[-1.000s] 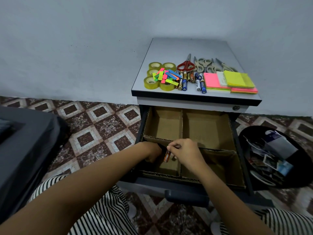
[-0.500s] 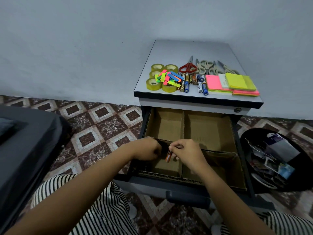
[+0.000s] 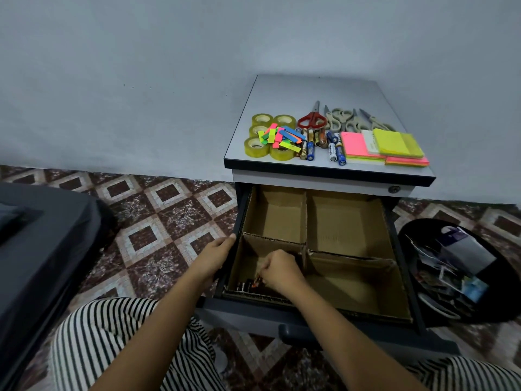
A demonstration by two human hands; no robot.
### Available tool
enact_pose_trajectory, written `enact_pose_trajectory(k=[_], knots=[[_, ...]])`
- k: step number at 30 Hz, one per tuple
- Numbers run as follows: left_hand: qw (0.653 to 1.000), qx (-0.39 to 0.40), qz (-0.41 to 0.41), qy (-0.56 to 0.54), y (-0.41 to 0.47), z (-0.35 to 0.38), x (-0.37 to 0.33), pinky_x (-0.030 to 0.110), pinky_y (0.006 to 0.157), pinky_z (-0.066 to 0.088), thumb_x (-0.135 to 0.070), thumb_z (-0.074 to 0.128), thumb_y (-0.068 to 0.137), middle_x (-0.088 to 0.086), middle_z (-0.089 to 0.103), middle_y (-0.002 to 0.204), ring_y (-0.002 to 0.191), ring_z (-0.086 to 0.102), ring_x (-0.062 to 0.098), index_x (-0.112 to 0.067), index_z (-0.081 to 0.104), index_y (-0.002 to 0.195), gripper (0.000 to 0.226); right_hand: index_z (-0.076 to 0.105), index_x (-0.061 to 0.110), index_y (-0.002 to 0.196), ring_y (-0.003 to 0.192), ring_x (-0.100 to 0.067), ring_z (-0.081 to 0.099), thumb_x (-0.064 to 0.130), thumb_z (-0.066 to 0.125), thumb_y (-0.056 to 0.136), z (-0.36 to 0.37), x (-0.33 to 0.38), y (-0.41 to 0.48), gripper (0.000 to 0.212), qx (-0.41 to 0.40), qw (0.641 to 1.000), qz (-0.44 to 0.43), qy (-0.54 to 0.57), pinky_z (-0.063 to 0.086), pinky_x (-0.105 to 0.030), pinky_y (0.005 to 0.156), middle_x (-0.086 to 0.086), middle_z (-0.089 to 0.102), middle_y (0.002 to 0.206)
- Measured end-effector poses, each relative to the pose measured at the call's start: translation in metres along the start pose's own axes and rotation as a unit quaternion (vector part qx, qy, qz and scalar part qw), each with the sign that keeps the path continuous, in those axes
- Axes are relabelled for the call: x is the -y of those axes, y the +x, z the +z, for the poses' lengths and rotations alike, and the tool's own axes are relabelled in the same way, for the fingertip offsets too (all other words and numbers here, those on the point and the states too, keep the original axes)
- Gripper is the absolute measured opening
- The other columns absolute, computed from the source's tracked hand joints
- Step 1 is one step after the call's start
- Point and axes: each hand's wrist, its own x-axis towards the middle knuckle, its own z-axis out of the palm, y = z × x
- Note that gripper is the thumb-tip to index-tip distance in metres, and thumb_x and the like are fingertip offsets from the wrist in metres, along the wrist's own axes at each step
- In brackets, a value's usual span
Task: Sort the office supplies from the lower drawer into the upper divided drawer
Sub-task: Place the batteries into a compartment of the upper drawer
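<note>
**Battery going into the front-left compartment**

The battery [image 3: 255, 283], orange-ended, is pinched in the right grip [image 3: 279, 270]. It sits low in the front-left compartment of the divided drawer [image 3: 346, 221], touching or just beside a row of batteries [image 3: 243, 286] along that compartment's front wall. Probable reason for the low pinch: lay it parallel to the row so it doesn't roll.

The left grip [image 3: 215, 253] lies on the drawer's left rim, likely bracing the drawer against the push. Can't tell whether its fingers curl round the rim. The other three compartments show bare cardboard.

The tabletop [image 3: 318, 88] above the drawer holds stock grouped by kind:
- tape rolls [image 3: 256, 146], with index flags [image 3: 282, 136] heaped on them
- loose batteries [image 3: 310, 145]
- scissors [image 3: 311, 119]
- sticky notes [image 3: 358, 145]

The grouping reads as staging, one kind per compartment. My estimate is that the sort is at an early stage, with batteries first and most items left to place.

A black bin [image 3: 428, 222] with paper scraps stands right of the drawer. No open lower drawer in view.
</note>
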Motion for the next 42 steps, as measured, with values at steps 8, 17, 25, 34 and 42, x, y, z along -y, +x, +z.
enact_pose_trajectory(k=[8,17,25,34,42], knots=[[1.0,0.007,0.019,-0.003,0.002,-0.006,0.007,0.039,0.096,0.049,-0.03,0.051,0.096,0.011,0.064,0.116,0.103,0.061,0.023,-0.011,0.057,0.123,0.033,0.068,0.002,0.106,0.105,-0.025,0.062,0.009,0.052,0.093,0.012,-0.002,0.013,0.022,0.045,0.997,0.027,-0.06,0.052,-0.031,0.09,-0.013,0.066,0.112],[1.0,0.007,0.021,0.001,0.004,-0.007,0.01,0.045,0.102,0.044,-0.032,0.053,0.095,0.009,0.062,0.119,0.111,0.058,0.025,-0.015,0.058,0.121,0.032,0.069,0.005,0.106,0.101,-0.018,0.062,0.013,0.057,0.091,0.017,-0.009,0.017,0.021,0.045,0.997,0.046,-0.046,0.045,-0.023,0.079,-0.008,0.067,0.11],[1.0,0.006,0.02,0.023,0.007,-0.01,0.013,0.046,0.104,0.043,-0.037,0.055,0.093,0.009,0.06,0.125,0.115,0.057,0.026,-0.016,0.056,0.126,0.04,0.067,0.005,0.109,0.103,-0.018,0.06,0.014,0.054,0.093,0.017,-0.01,0.016,0.023,0.047,0.997,0.048,-0.048,0.045,-0.023,0.078,-0.008,0.066,0.111],[0.999,0.008,0.025,0.033,0.005,-0.009,0.012,0.045,0.104,0.042,-0.037,0.053,0.094,0.007,0.06,0.126,0.116,0.055,0.024,-0.017,0.056,0.127,0.039,0.067,0.009,0.106,0.101,-0.017,0.059,0.012,0.059,0.09,0.015,-0.01,0.014,0.019,0.062,0.996,0.043,-0.05,0.045,-0.024,0.079,-0.006,0.064,0.111],[0.999,0.004,0.025,0.034,0.005,-0.007,0.012,0.043,0.1,0.045,-0.036,0.051,0.096,0.008,0.061,0.12,0.11,0.057,0.024,-0.016,0.055,0.126,0.037,0.061,0.008,0.112,0.108,-0.021,0.057,0.01,0.062,0.088,0.013,-0.012,0.01,0.024,0.082,0.995,0.015,-0.062,0.043,-0.025,0.082,-0.009,0.061,0.118]])
